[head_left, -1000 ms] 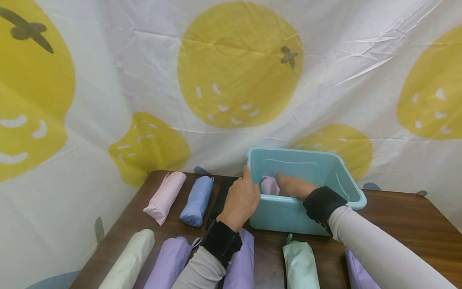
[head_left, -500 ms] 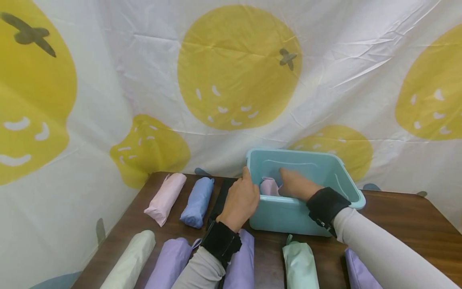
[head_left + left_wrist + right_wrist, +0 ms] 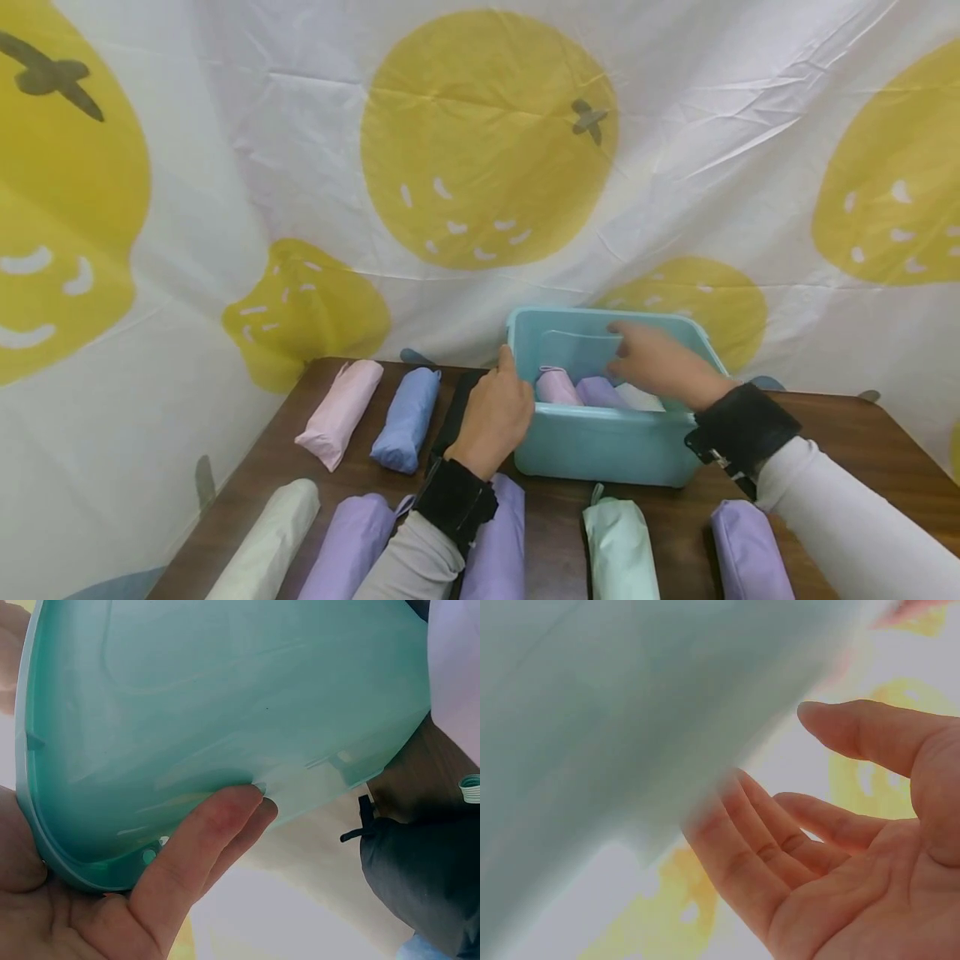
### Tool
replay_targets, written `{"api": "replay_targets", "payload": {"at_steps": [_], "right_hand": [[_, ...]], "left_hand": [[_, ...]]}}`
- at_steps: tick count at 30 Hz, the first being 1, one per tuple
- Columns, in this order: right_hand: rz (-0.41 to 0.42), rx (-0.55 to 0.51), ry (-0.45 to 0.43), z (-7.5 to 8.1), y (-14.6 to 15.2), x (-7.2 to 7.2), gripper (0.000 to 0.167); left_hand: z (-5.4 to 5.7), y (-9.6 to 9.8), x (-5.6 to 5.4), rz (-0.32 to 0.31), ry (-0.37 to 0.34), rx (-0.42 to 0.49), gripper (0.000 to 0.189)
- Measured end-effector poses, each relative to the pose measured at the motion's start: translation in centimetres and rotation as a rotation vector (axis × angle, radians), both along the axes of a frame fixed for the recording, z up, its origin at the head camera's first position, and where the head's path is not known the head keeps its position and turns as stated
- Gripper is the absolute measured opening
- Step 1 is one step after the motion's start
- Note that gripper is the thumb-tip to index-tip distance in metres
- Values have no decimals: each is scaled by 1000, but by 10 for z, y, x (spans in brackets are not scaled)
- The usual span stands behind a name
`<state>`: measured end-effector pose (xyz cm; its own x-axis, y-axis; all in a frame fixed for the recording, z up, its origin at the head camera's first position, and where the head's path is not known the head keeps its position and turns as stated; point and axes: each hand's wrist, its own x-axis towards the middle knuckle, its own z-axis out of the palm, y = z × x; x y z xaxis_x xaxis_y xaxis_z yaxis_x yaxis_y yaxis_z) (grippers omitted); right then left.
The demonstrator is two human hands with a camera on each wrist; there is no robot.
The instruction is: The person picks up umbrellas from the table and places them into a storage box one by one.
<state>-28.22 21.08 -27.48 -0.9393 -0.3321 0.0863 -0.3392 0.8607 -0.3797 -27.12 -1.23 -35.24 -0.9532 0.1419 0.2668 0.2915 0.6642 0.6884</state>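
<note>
- The bin (image 3: 592,446), smooth teal plastic with a rolled rim and rounded corners, stands on the brown wood-grain table (image 3: 832,429).
- The left hand (image 3: 497,417) grips the bin's near left corner, fingers (image 3: 201,851) against the outer wall.
- The right hand (image 3: 671,358) is over the bin's right half, thumb and fingers spread and pinching nothing (a blurred greenish surface covers some fingertips in its wrist view, so I cannot tell whether they touch).
- Inside the bin, side by side, lie a soft pink roll (image 3: 558,387), a purple roll (image 3: 597,392) and a whitish roll (image 3: 639,398).
- Left of the bin: a crinkled pink pouch (image 3: 342,412), a blue pouch (image 3: 407,421) and a black pouch (image 3: 420,881) with a short loop.
- In front of the bin: a looped mint pouch (image 3: 621,546).
- Behind the bin, a creased white cloth (image 3: 690,192) bears yellow fruit prints.
</note>
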Motion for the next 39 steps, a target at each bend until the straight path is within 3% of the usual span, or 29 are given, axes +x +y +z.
{"api": "replay_targets", "payload": {"at_steps": [5,10,22,28,30,34,39], "right_hand": [[-40,-18,72,10,22,19,59],[-77,-35,65,12,46,35,58],[-177,22,68,-4,95,75,65],[-300,89,17,-28,119,92,78],[-331,100,-38,-40,125,96,86],[-328,89,-148,-61,129,104,96],[-286,71,-225,-86,127,113,92]], "left_hand": [[-1,0,1,-5,19,-5,60],[-2,-1,1,-18,76,-13,58],[0,-1,2,-16,52,5,59],[0,0,2,-11,40,-3,59],[0,0,2,-8,40,-7,59],[1,1,2,4,36,-16,60],[2,1,1,14,14,-14,61]]}}
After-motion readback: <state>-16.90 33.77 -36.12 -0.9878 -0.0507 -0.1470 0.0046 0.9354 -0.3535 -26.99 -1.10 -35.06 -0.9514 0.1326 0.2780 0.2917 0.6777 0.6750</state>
